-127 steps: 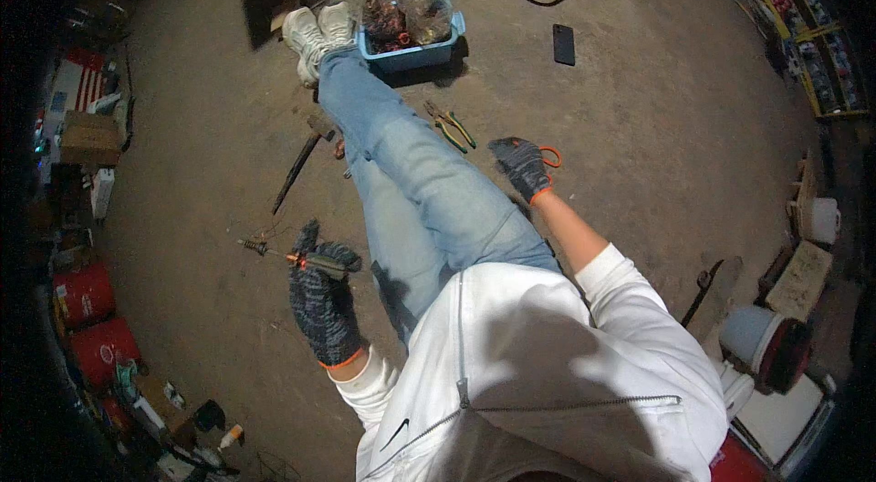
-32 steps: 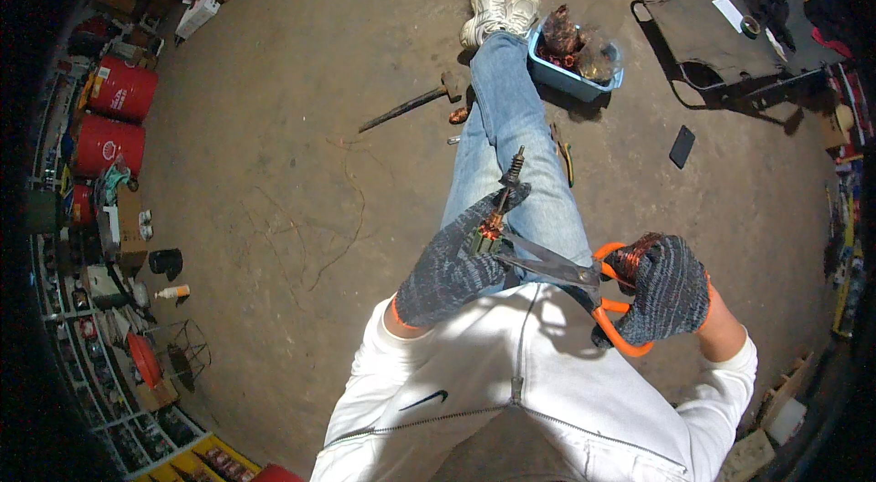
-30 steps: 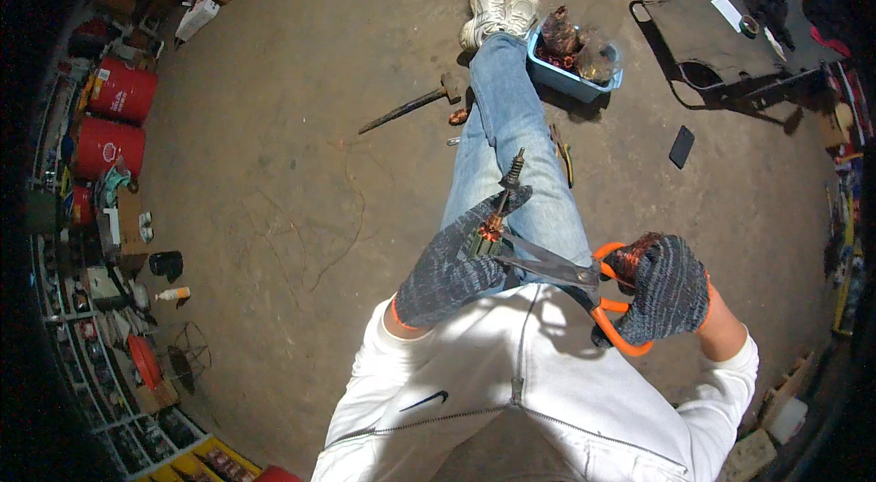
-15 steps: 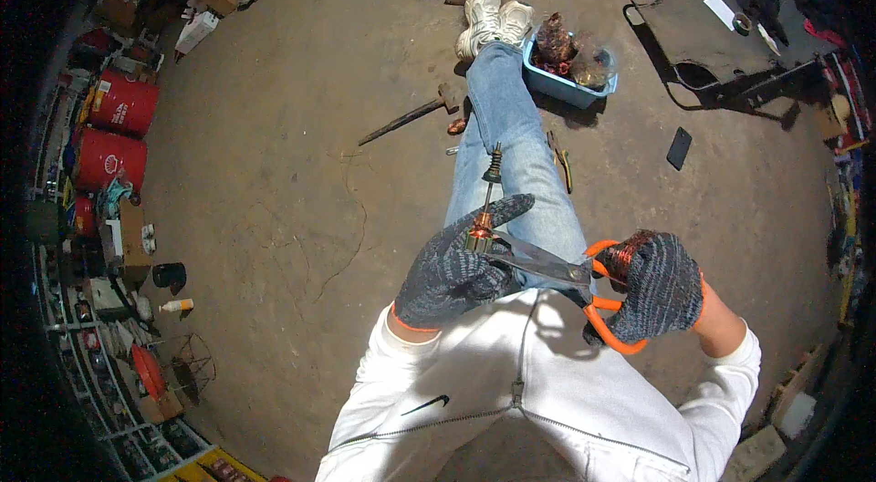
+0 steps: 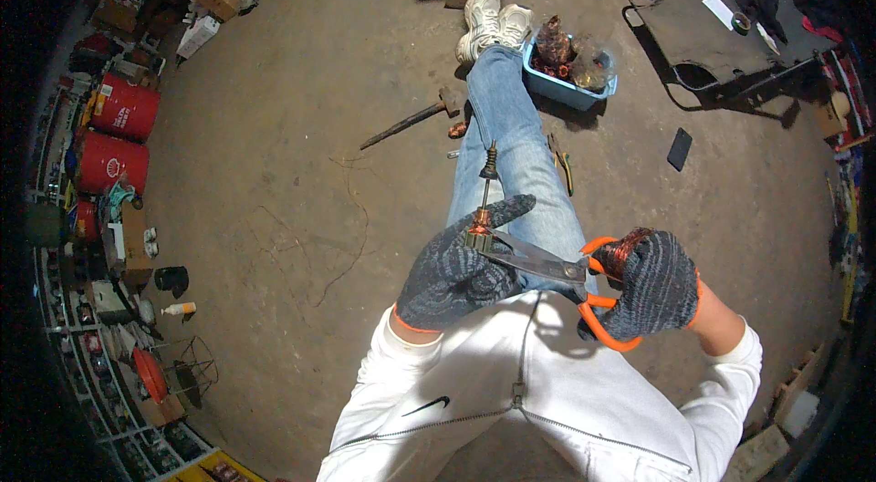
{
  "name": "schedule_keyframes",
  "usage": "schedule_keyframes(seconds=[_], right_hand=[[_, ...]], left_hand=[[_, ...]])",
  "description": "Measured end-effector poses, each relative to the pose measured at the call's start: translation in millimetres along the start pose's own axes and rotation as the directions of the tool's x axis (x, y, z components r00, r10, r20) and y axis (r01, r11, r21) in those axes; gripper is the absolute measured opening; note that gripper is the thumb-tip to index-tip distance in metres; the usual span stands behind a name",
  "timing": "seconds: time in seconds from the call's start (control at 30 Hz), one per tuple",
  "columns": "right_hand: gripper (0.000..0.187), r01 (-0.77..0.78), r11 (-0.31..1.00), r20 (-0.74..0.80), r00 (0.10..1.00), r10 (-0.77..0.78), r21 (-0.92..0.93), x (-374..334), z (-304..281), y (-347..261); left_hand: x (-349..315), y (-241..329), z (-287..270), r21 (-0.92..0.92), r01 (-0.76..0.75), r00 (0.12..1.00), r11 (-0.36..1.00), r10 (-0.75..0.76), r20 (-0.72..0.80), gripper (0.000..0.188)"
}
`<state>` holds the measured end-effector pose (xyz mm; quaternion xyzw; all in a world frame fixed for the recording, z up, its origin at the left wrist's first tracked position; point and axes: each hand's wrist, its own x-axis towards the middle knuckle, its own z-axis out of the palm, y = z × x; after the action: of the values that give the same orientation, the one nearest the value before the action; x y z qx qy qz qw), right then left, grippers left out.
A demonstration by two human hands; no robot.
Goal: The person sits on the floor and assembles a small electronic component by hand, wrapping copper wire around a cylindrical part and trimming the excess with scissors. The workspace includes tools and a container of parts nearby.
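Note:
In a dark knitted glove, my left hand [image 5: 453, 277] is closed round a small motor rotor [image 5: 479, 234] with copper windings. Its thin shaft points away from me, with a black ribbed part at the far end. My right hand [image 5: 659, 286], gloved alike, grips the orange handles of scissors [image 5: 558, 269]. The blades are parted slightly and their tips reach the rotor's windings. A bundle of copper wire [image 5: 624, 250] sits against my right fingers, apparently held along with the scissors. My left fingers partly hide the rotor's lower end.
Around my outstretched legs lie a hammer [image 5: 406, 122], pliers [image 5: 563, 166], a small copper-wound piece [image 5: 457, 130] and a phone [image 5: 679, 149]. Beyond them stand a blue tub [image 5: 570, 93] of copper scrap and a dark folding cot [image 5: 721, 26]. Red drums [image 5: 114, 163] and shelves line the left.
The scissors and my right hand have shifted slightly to the left. The rotor's shaft has tilted a little to the left; both hands keep their holds.

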<state>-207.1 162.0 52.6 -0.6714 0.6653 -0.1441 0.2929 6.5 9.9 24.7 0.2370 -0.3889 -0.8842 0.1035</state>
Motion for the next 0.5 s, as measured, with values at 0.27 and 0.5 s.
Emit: schedule_keyframes(seconds=[0.27,0.5], right_hand=[[0.043,0.115,0.993,-0.211,0.971,-0.11,0.01,5,6,-6],[0.04,-0.011,0.998,-0.077,0.997,0.007,-0.061,5,-1,-8]], left_hand=[[5,-13,0,-0.568,0.114,0.992,0.815,-0.06,0.113,0.078],[3,-15,-1,-0.524,0.003,0.997,0.852,0.036,0.064,0.075]])
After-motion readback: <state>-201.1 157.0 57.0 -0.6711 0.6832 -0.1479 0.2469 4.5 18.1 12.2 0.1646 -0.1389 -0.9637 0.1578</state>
